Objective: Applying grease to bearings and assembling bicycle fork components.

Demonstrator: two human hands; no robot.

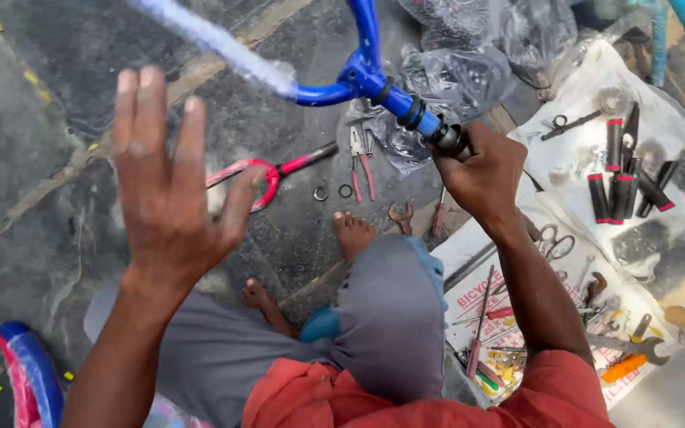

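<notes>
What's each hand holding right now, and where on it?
The right hand grips the blue metal bicycle frame at its black threaded end. The left hand is open, holding nothing.

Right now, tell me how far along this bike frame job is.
Done: black rings sit on the blue frame tube, part of which is wrapped in white. In hand: the right hand grips the black fitting at the tube's end; the left hand is raised, open and empty. Left: two loose rings, pliers and a spanner lie unused on the ground.
</notes>
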